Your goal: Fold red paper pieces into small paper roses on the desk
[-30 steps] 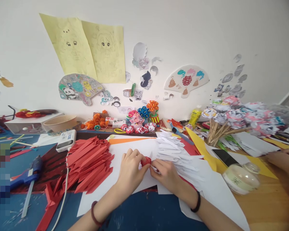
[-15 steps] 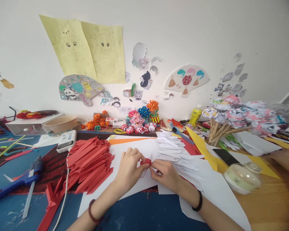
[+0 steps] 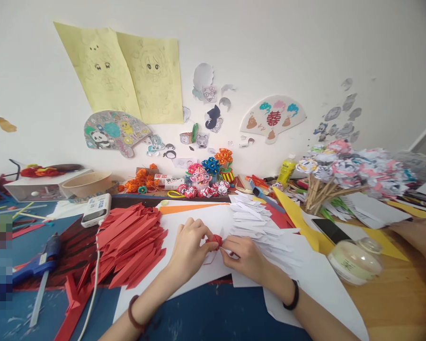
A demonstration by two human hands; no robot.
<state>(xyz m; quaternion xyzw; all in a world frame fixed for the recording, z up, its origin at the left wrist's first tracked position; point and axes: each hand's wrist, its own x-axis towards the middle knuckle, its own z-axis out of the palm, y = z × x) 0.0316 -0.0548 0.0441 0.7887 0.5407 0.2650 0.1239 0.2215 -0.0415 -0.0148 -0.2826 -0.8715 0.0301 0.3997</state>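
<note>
A small red folded-paper ball [image 3: 217, 242] is held between both hands above a white paper sheet [image 3: 177, 219]. My left hand [image 3: 190, 245] pinches it from the left with thumb and forefinger. From the right, the closed fingertips of my right hand [image 3: 246, 255] press against its side. Part of the ball is hidden by the fingers. To the left of my left hand lies a heap of red folded paper strips [image 3: 133, 244]. White folded paper strips [image 3: 250, 218] are spread just beyond my right hand.
A blue glue gun [image 3: 46, 260] and a power bank [image 3: 96, 210] with a white cable lie at the left. On the right are a phone [image 3: 331, 230], a clear jar [image 3: 355, 263] and paper flowers on sticks [image 3: 351, 166]. Another person's hand [image 3: 417, 237] rests at the right edge.
The camera view has shifted slightly. Both hands keep nearly the same hold, and the red paper ball appears turned a little between the fingers.
</note>
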